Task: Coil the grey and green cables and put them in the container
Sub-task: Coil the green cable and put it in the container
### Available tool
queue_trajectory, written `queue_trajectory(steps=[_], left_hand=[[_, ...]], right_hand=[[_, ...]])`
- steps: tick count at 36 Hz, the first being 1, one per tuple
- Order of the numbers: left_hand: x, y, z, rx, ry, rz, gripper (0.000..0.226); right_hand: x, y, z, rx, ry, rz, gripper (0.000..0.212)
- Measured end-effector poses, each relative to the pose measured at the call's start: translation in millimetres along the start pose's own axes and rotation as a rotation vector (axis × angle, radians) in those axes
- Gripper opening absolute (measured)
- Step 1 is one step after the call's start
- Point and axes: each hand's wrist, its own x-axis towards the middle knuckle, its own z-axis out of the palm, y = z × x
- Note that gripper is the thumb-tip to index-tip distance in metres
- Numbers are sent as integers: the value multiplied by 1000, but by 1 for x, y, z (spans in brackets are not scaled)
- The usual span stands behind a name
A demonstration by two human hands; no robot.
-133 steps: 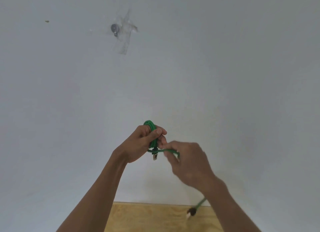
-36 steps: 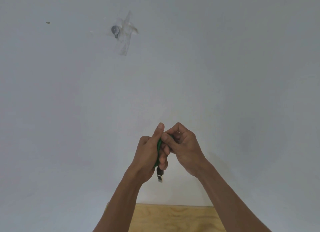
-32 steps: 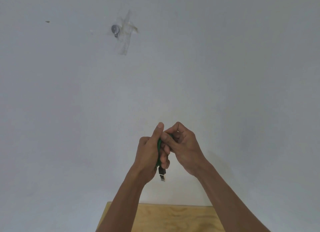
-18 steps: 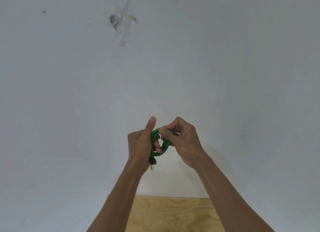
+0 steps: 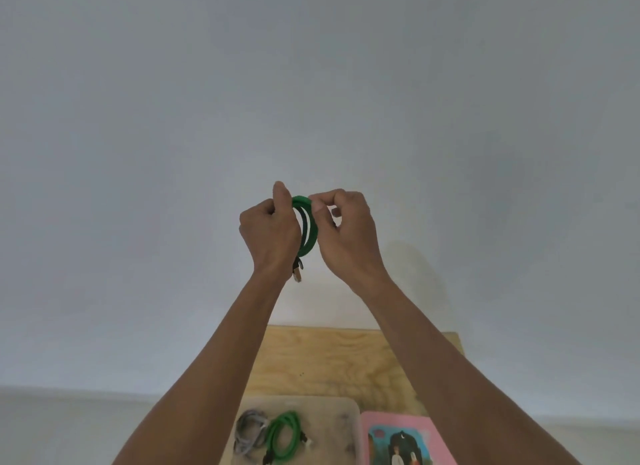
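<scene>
Left forearm enters from the lower left and rises to the left hand (image 5: 269, 236), held up in front of a plain pale wall (image 5: 138, 152). Its fingers are curled around the left side of a coiled green cable (image 5: 309, 227), thumb upright against the top of the loop. The coil stands roughly upright between the two hands, several turns lying together; a dark plug with a metal tip (image 5: 298, 269) hangs from its lower end just beside the left wrist. Right hand (image 5: 349, 232) just to the right: thumb and forefinger pinch the upper right of the coil, the other fingers curled in behind. Right forearm drops away to the lower right. Below, nearer the camera, a light wooden table (image 5: 329, 357) stands against the wall. On its near part, a pale translucent container (image 5: 349, 426), partly cut off by the bottom edge. Inside, at its left, a coiled grey cable (image 5: 250, 433); touching it on the right, a second coiled green cable (image 5: 284, 437) with dark plugs at its near end. Just to the right of the container, a pink card with a printed picture (image 5: 405, 444), lying flat on the table.
</scene>
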Motion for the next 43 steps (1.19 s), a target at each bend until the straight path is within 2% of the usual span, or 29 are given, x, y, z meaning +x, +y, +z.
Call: queue_trajectory(steps=[4,10,18,22,29,33,35,36,38,40,43], left_hand=[[8,-3,-1,20,23,14,57],[14,0,0,31,11,18,46],[18,-1,-4,-16,-27,-14,48],[18,2,-5,-45,-21,-2,47],[15,4,-5,-4,-27,49,49],[13,4,-6,-27,-47,16,49],[15,5,-9,-73,-63,-18,48],[16,7,-10,-87,-73,-33,49],[18,9,-12,-119,-103,-79,49],[19,9,-12,-176,-129,-150,47],[19,8,-10,-181,-130,-194,45]], right_hand=[[3,-10,-3,-95,-23,-3,25],[13,-13,-4,131,4,171,19],[15,-6,7,196,32,173,12],[15,-4,13,235,92,138,15],[13,7,25,140,161,-37,11],[13,17,26,94,175,-89,23],[16,23,23,91,116,-39,38],[19,25,21,104,34,-7,43],[21,25,16,219,-183,44,38],[22,24,12,372,-322,76,29],[23,21,6,339,-333,71,25]])
